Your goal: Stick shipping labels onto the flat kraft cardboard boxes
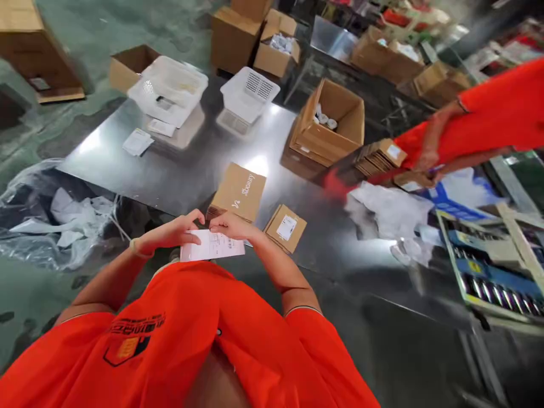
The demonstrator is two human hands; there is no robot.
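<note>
Head view looks down past an orange shirt point(170, 340) at a printed sheet point(208, 246), with a barcode near one end, held at the near edge of a steel table point(127, 170). The sheet's long axis runs almost straight across the view, square to the chest, tilted only slightly, with the barcode end toward the person's right.

The left hand point(170, 233), with a pale band on its wrist point(136, 247), arches over the sheet's left half, fingers curled down onto the far edge. The right hand point(232, 225) curves over the right half, its fingertips point(215, 224) pressing at the same edge. Together they seem to pinch the sheet, though the exact finger grip is partly hidden.

Just beyond the sheet sits a printed cardboard box point(237, 192), with a small labelled carton point(285, 228) to its right. Farther beyond the sheet stand two white plastic crates point(246, 93) and an open carton point(329, 119) holding white rolls. Right of the sheet, well apart, a co-worker's orange sleeve point(467, 124) and hand point(427, 161) reach near a white plastic bag point(386, 209). Left of the sheet, a clear plastic sack point(55, 218) lies on the green floor point(38, 124).
</note>
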